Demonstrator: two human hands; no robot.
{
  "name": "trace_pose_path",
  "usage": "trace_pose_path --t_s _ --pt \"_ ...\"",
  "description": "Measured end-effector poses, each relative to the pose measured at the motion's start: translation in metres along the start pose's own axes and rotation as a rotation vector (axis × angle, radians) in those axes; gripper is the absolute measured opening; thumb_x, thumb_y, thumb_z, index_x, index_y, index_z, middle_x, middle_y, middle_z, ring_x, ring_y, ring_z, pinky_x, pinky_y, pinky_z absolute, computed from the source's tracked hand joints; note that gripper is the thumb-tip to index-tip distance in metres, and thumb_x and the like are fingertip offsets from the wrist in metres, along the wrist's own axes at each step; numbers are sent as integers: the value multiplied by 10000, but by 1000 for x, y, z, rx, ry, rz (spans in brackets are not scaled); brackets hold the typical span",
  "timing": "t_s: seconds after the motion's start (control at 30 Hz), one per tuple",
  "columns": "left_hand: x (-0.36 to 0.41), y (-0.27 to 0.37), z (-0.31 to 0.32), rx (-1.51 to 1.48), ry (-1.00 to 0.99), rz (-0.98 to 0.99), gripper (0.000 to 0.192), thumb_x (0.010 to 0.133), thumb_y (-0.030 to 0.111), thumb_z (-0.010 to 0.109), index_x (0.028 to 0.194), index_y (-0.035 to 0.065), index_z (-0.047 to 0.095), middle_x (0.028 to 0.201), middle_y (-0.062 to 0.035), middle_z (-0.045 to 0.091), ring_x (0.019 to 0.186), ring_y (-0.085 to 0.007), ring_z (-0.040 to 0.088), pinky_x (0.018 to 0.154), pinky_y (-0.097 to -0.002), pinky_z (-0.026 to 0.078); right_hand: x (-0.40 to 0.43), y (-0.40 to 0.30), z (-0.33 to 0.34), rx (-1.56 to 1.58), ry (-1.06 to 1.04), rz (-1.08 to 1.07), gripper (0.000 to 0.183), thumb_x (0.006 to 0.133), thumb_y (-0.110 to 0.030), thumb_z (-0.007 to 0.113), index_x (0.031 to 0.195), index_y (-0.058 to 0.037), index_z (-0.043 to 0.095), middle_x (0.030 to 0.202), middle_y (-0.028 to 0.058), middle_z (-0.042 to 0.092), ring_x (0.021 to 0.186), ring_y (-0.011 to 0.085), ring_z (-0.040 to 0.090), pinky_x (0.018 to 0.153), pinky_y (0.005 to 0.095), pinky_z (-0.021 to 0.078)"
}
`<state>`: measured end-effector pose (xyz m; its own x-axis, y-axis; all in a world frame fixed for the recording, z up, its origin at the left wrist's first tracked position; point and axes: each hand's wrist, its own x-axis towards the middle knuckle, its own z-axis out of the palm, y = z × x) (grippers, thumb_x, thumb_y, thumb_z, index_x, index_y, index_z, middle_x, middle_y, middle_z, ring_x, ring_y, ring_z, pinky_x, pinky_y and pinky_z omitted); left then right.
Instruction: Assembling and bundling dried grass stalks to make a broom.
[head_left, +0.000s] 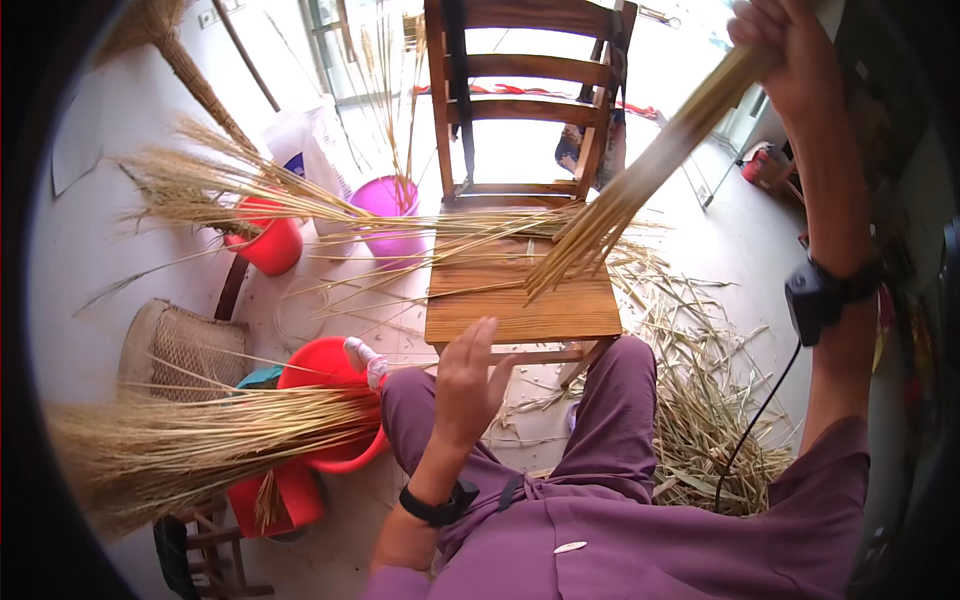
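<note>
High at the upper right, my right hand (787, 60) grips a bundle of straw-coloured stalks (660, 165). The bundle slants down to the left, its cut ends over the wooden chair seat (517, 322); I cannot tell whether they touch it. Its top runs out of the picture, and it is slightly blurred. My left hand (469, 390) is raised over my lap by the seat's front edge, empty, with the thumb away from the fingers. Loose stalks with feathery heads (300, 184) lie across the back of the seat and stick out to the left.
On the left, a thick sheaf of stalks (285, 420) rests in a large red basin (322, 352). Behind it stand a woven basket (195, 352), a red bucket (274, 247) and a purple bucket (390, 232). Dry leaf scraps (697, 390) litter the floor at right. A cable (757, 424) hangs from my right wrist device.
</note>
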<state>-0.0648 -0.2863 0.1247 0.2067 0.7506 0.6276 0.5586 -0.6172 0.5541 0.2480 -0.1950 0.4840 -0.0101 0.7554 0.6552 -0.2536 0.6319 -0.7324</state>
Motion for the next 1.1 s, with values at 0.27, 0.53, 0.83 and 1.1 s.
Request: trace_pose_path --t_s 0.27,0.53,0.83,1.1 --pt "-47 -25 -1 -65 -62 -196 430 817 75 700 1216 0 559 1058 -189 637 922 -350 633 805 -410 511 -13 114 59 -337 114 25 182 909 -252 683 846 -117 579 654 -52 521 549 54 471 534 231 420" --pt "-59 -45 -3 -136 -43 -315 404 825 84 693 1201 14 565 967 -157 639 845 -296 638 749 -380 512 -103 254 52 -234 99 212 214 820 -134 778 942 -74 613 708 -22 590 636 63 565 566 217 451" --pt "13 -37 1 -252 -32 -192 451 824 83 701 1248 26 559 977 -155 649 896 -265 642 772 -363 513 -128 270 48 -287 89 201 136 939 -161 655 892 -77 560 654 -33 508 562 50 504 534 224 448" --pt "31 -25 36 -372 -57 -227 450 813 75 712 1239 26 575 1006 -154 655 907 -259 652 831 -373 506 -156 307 34 -335 81 327 131 921 -156 673 867 -75 585 665 -44 516 587 39 504 526 215 431"
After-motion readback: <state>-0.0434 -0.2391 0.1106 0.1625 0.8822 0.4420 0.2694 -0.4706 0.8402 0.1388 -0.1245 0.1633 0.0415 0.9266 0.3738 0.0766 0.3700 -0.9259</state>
